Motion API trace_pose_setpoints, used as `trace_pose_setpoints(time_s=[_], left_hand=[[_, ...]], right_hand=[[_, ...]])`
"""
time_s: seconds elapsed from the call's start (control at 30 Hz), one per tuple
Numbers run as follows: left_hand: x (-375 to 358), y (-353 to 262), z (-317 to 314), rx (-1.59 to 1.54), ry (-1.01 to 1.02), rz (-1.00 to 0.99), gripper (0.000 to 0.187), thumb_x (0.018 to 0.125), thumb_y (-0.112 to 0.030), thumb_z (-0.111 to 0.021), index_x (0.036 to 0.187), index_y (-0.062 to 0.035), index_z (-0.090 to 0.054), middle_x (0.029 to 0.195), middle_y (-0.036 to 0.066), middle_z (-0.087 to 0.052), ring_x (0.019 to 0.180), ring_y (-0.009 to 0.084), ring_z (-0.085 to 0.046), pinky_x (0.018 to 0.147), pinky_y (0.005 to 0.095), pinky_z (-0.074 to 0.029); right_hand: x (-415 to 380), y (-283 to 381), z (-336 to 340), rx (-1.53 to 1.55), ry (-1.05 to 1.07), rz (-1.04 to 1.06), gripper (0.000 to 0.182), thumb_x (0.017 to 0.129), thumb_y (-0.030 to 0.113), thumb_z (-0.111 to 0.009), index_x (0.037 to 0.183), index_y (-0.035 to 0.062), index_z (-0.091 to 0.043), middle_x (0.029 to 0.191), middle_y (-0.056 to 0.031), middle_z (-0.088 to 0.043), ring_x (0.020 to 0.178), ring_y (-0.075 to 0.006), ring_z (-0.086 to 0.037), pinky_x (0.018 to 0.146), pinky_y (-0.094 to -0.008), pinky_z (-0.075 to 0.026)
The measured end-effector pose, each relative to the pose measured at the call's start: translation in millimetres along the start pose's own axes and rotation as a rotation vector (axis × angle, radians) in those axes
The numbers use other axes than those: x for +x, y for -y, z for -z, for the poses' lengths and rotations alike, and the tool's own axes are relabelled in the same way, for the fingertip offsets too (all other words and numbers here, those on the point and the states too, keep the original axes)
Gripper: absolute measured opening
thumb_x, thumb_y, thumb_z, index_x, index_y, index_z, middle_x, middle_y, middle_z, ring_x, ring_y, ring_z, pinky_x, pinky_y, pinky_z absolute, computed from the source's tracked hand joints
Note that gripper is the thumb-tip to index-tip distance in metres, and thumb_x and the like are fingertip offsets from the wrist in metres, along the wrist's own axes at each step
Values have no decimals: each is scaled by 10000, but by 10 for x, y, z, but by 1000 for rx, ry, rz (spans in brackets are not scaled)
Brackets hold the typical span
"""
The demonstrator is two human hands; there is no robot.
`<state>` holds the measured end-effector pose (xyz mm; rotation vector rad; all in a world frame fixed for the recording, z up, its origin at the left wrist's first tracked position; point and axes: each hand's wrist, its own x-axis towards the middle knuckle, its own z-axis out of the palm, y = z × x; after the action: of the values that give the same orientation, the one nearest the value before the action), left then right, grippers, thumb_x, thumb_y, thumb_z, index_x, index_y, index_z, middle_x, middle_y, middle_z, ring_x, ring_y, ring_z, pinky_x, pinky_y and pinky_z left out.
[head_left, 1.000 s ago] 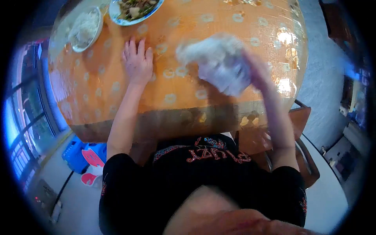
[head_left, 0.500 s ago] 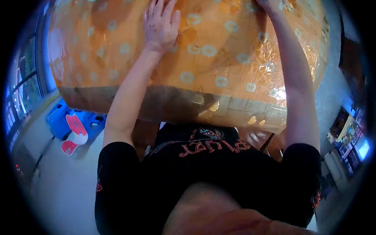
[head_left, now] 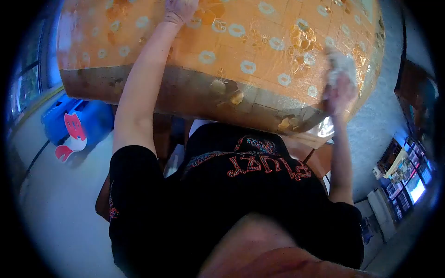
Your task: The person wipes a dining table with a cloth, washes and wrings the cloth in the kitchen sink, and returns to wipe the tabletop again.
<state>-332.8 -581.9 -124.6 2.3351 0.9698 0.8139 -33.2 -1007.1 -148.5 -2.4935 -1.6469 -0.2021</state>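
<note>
A table covered by a shiny orange cloth (head_left: pixel 185 46) with pale flower rings and a brown border fills the top of the view. My left hand (head_left: pixel 181 9) rests on it at the top edge, its fingers cut off by the frame. Near the right side of the table, my right hand (head_left: pixel 342 92) is closed on a whitish cloth (head_left: pixel 342 65) that lies against the cover. Both the hand and the cloth are smeared by motion.
Blue plastic stools (head_left: pixel 92 120) and a red and white object (head_left: pixel 74 132) are on the floor at the left. Windows (head_left: pixel 28 88) stand behind them. Shelves with small items (head_left: pixel 403 176) are at the far right.
My right hand has come down from the top edge toward me, bringing the whitish cloth into view. My left hand has shifted up, partly out of frame. The view has tilted slightly.
</note>
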Motion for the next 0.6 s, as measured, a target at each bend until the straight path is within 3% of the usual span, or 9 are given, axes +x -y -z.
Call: trace_pose_setpoints(time_s=[0.07, 0.17, 0.2, 0.27, 0.3, 0.33, 0.4, 0.53, 0.6], left_hand=[[25, 128, 58, -127, -17, 34, 429, 921, -306, -408, 1229, -12, -459, 1260, 220, -442, 1191, 368, -391, 1002, 398, -303], [-165, 44, 616, -210, -115, -83, 383, 909, -241, -438, 1214, -12, -473, 1270, 214, -431, 1191, 370, -388, 1005, 405, -300], [-372, 444, 705, -72, -137, -87, 360, 898, -247, -446, 1183, -36, -505, 1242, 194, -457, 1175, 358, -401, 996, 420, -304], [-765, 1040, 1013, 220, -176, -171, 348, 904, -258, -433, 1163, -47, -528, 1216, 175, -486, 1156, 346, -419, 988, 415, -311], [-971, 1030, 1259, 373, -196, -246, 358, 920, -262, -411, 1174, -35, -519, 1216, 177, -490, 1153, 345, -423, 989, 394, -316], [-1166, 924, 1459, 292, -195, -33, 364, 926, -264, -402, 1181, -29, -513, 1227, 182, -481, 1160, 349, -414, 991, 405, -311], [-1484, 1220, 1735, 318, -208, 152, 372, 930, -271, -396, 1191, -31, -508, 1240, 191, -468, 1171, 358, -398, 995, 425, -302], [-2172, 2070, 2145, 764, -157, 251, 386, 919, -298, -412, 1221, -73, -495, 1252, 201, -453, 1182, 383, -374, 1000, 447, -284], [-2252, 2003, 2221, 787, -171, 358, 404, 911, -325, -421, 1241, -99, -478, 1275, 193, -432, 1196, 386, -359, 1000, 457, -277]], right_hand=[[165, -518, -82, -82, 2, -240, 490, 917, 360, -322, 1313, 81, -398, 1366, -153, -362, 1286, -339, -281, 1075, -447, -133], [768, -404, -319, -178, 6, -583, 500, 896, 391, -381, 1322, 129, -378, 1368, -155, -345, 1249, -345, -322, 1020, -484, -216], [902, -709, -748, -286, -115, -287, 454, 875, 368, -453, 1256, 121, -449, 1288, -168, -420, 1166, -364, -388, 950, -472, -312], [1560, 479, -342, -18, -300, 260, 231, 716, 185, -600, 924, 87, -607, 921, -119, -563, 912, -340, -509, 774, -445, -412], [1786, 1013, -338, 61, -197, 256, 256, 719, 157, -578, 957, 62, -591, 942, -130, -564, 938, -331, -508, 801, -422, -413], [2010, 1546, -335, 138, -95, 242, 283, 722, 128, -555, 990, 37, -574, 963, -141, -564, 964, -323, -508, 827, -398, -414], [2307, 2700, -555, 408, 188, 89, 148, 673, 174, -586, 769, 69, -625, 777, -115, -600, 712, -279, -576, 653, -398, -464], [1819, 4486, -355, 295, 95, 504, 387, 741, 289, -552, 1074, 91, -552, 1184, -111, -508, 1135, -308, -433, 901, -511, -318], [1321, 4515, -687, 461, 117, 647, 511, 778, 323, -543, 1232, 105, -456, 1364, -84, -362, 1269, -302, -314, 989, -542, -238]])
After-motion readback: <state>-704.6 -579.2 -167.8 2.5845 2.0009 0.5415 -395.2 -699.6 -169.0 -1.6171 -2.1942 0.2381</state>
